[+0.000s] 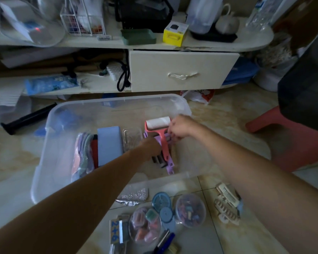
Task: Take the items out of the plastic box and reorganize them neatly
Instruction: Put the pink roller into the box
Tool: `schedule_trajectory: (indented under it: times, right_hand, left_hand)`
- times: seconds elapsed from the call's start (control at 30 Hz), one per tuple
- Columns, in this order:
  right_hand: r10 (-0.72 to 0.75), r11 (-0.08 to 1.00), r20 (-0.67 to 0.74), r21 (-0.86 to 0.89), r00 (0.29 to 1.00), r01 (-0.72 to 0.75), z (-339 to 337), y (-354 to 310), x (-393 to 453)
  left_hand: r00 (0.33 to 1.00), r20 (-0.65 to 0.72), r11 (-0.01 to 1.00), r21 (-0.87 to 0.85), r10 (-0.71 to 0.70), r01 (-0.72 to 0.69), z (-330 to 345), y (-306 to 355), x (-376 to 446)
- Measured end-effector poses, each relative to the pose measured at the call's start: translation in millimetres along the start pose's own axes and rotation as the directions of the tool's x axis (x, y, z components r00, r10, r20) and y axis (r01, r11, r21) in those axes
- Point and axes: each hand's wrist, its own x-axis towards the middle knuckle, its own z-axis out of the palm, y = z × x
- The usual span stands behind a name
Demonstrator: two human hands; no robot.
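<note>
We reach both hands into the clear plastic box [44, 143] on the tiled floor [218, 110]. Our left hand [151, 145] presses down beside the pink lint roller [159, 132], fingers hidden, so we cannot tell its grip. Our right hand [178, 128] curls its fingers around the purple holder [170, 165] under the roller. A blue case [109, 143] lies alongside; hair claws [227, 202] sit outside the box.

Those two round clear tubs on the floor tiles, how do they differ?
The left tub looks wider and holds a few chunky blocks, pink, orange and green. The right tub looks smaller and is packed with many tiny mixed-colour bits. Both are clear, round, and outside the plastic box.
</note>
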Motion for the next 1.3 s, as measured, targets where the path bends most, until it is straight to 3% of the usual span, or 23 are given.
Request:
schedule_trajectory:
  times: [0.1,0.2,0.27,0.3,0.37,0.43,0.5,0.57,0.6,0.7,0.77,0.83,0.93,1.0,1.1,1.3]
  right_hand:
    - [-0.046,0.951,-0.200,0.290,0.979,0.104,-42.4,0.8,-23.2]
    - [0.068,0.830,-0.523,0.502,0.850,0.243,-70.2,26.9,-38.5]
    - [0.202,0.826,-0.598,0.529,0.775,0.193,-79.1,56.6,-45.4]
    - [0.263,0.830,-0.600,0.539,0.756,0.139,-79.8,75.7,-45.1]
    - [0.304,0.895,-0.497,0.442,0.813,-0.064,-70.2,114.9,-48.4]
    - [0.287,0.955,-0.340,0.178,0.895,-0.239,-54.6,139.5,-64.0]
    - [0.369,0.929,-0.137,0.092,0.919,-0.359,-39.8,157.6,-82.2]
    - [0.315,0.948,-0.057,-0.029,0.948,-0.316,-20.4,180.9,-90.7]
    - [0.319,0.945,0.008,-0.085,0.948,-0.317,-8.9,194.1,-92.2]
    - [0.379,0.911,0.170,-0.243,0.910,-0.334,23.4,212.6,-96.7]
    - [0.370,0.917,0.185,-0.231,0.911,-0.325,37.4,225.9,-94.2]
    - [0.288,0.939,-0.011,-0.192,0.957,-0.285,44.2,235.6,-92.9]
    - [0.227,0.936,-0.238,-0.214,0.944,-0.279,48.0,259.0,-91.3]
    - [0.240,0.928,-0.197,-0.241,0.951,-0.284,55.0,272.5,-90.2]
    - [0.250,0.942,-0.170,-0.186,0.953,-0.280,64.0,283.6,-85.0]
    - [0.287,0.940,-0.208,-0.126,0.935,-0.317,54.1,283.2,-79.7]
  left_hand:
    - [0.953,-0.279,0.992,0.080,0.115,-0.096,-0.2,30.6,-17.9]
    - [0.802,-0.543,0.968,0.138,0.250,-0.209,7.4,70.7,-37.7]
    - [0.668,-0.611,0.904,0.240,0.424,-0.354,21.0,93.0,-50.7]
    - [0.612,-0.609,0.858,0.269,0.504,-0.438,30.7,101.8,-57.9]
    - [0.536,-0.539,0.745,0.313,0.650,-0.589,56.2,114.5,-69.5]
    - [0.502,-0.431,0.650,0.339,0.750,-0.680,87.3,119.2,-77.7]
    - [0.490,-0.337,0.592,0.373,0.804,-0.714,119.6,119.6,-78.9]
    - [0.543,-0.252,0.598,0.366,0.801,-0.713,149.3,115.3,-72.8]
    - [0.607,-0.198,0.632,0.372,0.770,-0.680,163.0,111.2,-66.3]
    - [0.825,0.006,0.725,0.474,0.565,-0.500,196.0,95.3,-44.5]
    - [0.902,0.132,0.756,0.505,0.410,-0.417,214.9,82.3,-33.0]
    - [0.919,0.194,0.774,0.496,0.343,-0.394,226.7,70.4,-26.1]
    - [0.898,0.256,0.816,0.383,0.357,-0.434,244.0,65.1,-19.1]
    - [0.872,0.322,0.784,0.396,0.369,-0.478,254.8,63.9,-17.3]
    - [0.878,0.294,0.750,0.460,0.377,-0.476,265.8,60.3,-16.9]
    - [0.921,0.189,0.828,0.403,0.342,-0.390,264.3,52.1,-9.9]
